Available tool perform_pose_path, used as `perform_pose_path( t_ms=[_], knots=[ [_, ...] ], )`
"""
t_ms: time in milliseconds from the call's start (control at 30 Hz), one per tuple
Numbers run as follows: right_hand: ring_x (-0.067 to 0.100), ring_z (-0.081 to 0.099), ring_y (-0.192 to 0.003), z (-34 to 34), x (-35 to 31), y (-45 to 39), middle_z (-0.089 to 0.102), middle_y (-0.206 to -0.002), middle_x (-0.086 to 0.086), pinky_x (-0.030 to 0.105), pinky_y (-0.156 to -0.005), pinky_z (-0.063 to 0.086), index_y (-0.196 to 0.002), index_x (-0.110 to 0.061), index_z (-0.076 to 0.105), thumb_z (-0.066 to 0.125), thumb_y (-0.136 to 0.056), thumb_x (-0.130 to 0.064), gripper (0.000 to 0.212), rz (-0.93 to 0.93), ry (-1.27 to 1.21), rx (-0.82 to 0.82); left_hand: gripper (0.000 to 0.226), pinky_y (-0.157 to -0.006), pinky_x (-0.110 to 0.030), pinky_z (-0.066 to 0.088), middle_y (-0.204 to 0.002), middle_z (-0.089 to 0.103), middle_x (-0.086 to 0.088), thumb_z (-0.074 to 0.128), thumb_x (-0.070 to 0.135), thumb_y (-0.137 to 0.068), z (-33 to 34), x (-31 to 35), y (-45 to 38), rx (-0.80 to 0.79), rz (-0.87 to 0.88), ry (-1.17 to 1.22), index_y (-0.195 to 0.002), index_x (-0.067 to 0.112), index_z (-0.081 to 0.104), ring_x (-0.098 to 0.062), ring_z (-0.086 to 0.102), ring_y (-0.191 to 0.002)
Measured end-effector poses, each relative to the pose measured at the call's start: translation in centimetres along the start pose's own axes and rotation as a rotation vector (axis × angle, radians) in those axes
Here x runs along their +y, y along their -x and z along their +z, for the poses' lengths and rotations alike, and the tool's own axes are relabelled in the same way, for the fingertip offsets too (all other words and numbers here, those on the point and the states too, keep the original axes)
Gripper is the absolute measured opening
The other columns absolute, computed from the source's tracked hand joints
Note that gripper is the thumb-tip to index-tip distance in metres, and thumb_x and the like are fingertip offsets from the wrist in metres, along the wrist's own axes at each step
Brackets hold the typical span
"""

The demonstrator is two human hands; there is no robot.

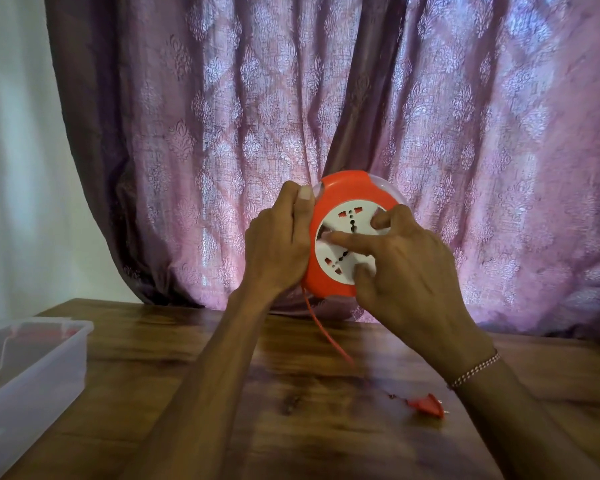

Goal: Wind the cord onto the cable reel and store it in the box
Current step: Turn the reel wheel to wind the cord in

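Orange cable reel [340, 233] sits gripped by your left hand [278, 244]; right hand [406, 268] fingers press its hub; one cord [326, 332], one box [32, 368] at table [257, 427] edge

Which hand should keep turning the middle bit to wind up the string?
The right hand: its fingers already rest on the white hub. The left hand steadies the cable reel at its rim.

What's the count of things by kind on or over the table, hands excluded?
Cable reel: 1
Cord: 1
Plug: 1
Clear plastic box: 1
Total: 4
The box contents are too blurred to count.
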State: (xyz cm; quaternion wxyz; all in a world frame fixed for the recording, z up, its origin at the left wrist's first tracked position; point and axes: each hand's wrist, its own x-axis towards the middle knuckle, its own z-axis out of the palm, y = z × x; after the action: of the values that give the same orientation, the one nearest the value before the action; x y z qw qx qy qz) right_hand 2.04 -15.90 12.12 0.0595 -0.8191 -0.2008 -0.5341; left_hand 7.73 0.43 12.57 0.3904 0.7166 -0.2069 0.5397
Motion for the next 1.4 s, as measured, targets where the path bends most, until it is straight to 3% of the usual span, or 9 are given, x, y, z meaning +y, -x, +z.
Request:
perform_pose_path(
  t_ms=[100,200,367,500,700,867,1033,1200,1400],
  knots=[
    [0.03,0.068,-0.078,0.1,0.3,-0.4,0.071,-0.091,0.004,0.038,-0.068,0.056,-0.128,-0.044,0.06,0.064,-0.075,-0.062,0.056,0.099,-0.075,0.064,0.036,-0.058,-0.038,0.042,-0.061,0.05,0.006,0.026,0.045,-0.105,0.0,0.2,0.0,0.018,-0.054,0.08,-0.088,0.022,0.047,-0.011,0.048,-0.056],
    [0.028,0.07,-0.076,-0.1,0.4,-0.6,0.074,-0.079,0.0,0.04,-0.068,0.057,-0.128,-0.038,0.061,0.061,-0.076,-0.07,0.061,0.118,-0.101,0.092,0.033,-0.056,-0.034,0.041,-0.061,0.051,0.005,0.026,0.044,-0.105,-0.1,0.5,0.0,0.016,-0.045,0.079,-0.086,0.024,0.045,-0.01,0.05,-0.057],
    [0.028,0.062,-0.081,-0.4,0.6,-0.6,0.071,-0.085,0.002,0.034,-0.066,0.048,-0.118,-0.029,0.069,0.061,-0.083,-0.059,0.047,0.046,0.012,0.119,0.041,-0.059,-0.043,0.048,-0.064,0.057,0.002,0.024,0.048,-0.105,0.0,0.0,0.0,-0.003,-0.056,0.046,-0.091,0.019,0.049,-0.016,0.058,-0.061],
    [0.027,0.049,-0.097,-0.8,1.0,-0.8,0.062,-0.106,0.005,0.042,-0.076,0.05,-0.109,-0.023,0.068,0.055,-0.088,-0.023,0.025,-0.09,-0.09,0.064,0.036,-0.058,-0.037,0.045,-0.063,0.056,0.005,0.024,0.046,-0.105,0.0,0.4,0.1,0.0,-0.051,0.043,-0.09,0.022,0.048,-0.011,0.056,-0.06],
    [0.031,0.043,-0.11,-0.5,1.1,-0.8,0.051,-0.135,0.008,0.042,-0.083,0.048,-0.108,-0.043,0.073,0.024,-0.073,-0.031,0.062,-0.231,0.046,-0.097,0.039,-0.06,-0.046,0.048,-0.065,0.057,0.002,0.024,0.047,-0.105,-0.2,0.4,-0.1,0.003,-0.048,0.058,-0.09,0.019,0.048,-0.018,0.058,-0.061],
    [0.03,0.045,-0.105,-0.4,0.5,-0.6,0.053,-0.122,0.008,0.04,-0.077,0.045,-0.12,-0.05,0.065,0.03,-0.079,-0.036,0.056,-0.118,0.112,-0.057,0.039,-0.06,-0.042,0.048,-0.064,0.058,0.005,0.024,0.048,-0.104,-0.3,0.6,-0.1,0.016,-0.034,0.042,-0.09,0.022,0.049,-0.013,0.058,-0.061],
    [0.031,0.062,-0.09,-0.1,-0.4,0.0,0.062,-0.101,0.007,0.037,-0.066,0.052,-0.13,-0.05,0.057,0.064,-0.075,-0.047,0.055,0.097,0.035,0.02,0.04,-0.064,-0.048,0.048,-0.063,0.055,0.004,0.024,0.048,-0.105,-0.3,0.6,-0.1,0.005,-0.036,0.034,-0.092,0.02,0.05,-0.022,0.057,-0.062],
    [0.029,0.068,-0.081,0.1,-0.6,-0.1,0.073,-0.085,-0.001,0.034,-0.063,0.052,-0.131,-0.046,0.055,0.056,-0.073,-0.078,0.066,0.169,0.081,0.109,0.039,-0.063,-0.047,0.05,-0.065,0.056,0.004,0.024,0.049,-0.105,-0.3,0.5,-0.1,-0.005,-0.043,0.037,-0.091,0.022,0.049,-0.018,0.057,-0.062],
    [0.028,0.052,-0.089,0.0,-0.2,-0.3,0.064,-0.084,0.002,0.029,-0.058,0.031,-0.127,-0.039,0.062,0.061,-0.076,-0.074,0.061,0.091,0.133,0.177,0.039,-0.06,-0.042,0.048,-0.064,0.054,0.004,0.024,0.048,-0.105,-0.3,0.4,-0.1,0.003,-0.062,0.082,-0.087,0.022,0.048,-0.012,0.052,-0.058]
  ],
)
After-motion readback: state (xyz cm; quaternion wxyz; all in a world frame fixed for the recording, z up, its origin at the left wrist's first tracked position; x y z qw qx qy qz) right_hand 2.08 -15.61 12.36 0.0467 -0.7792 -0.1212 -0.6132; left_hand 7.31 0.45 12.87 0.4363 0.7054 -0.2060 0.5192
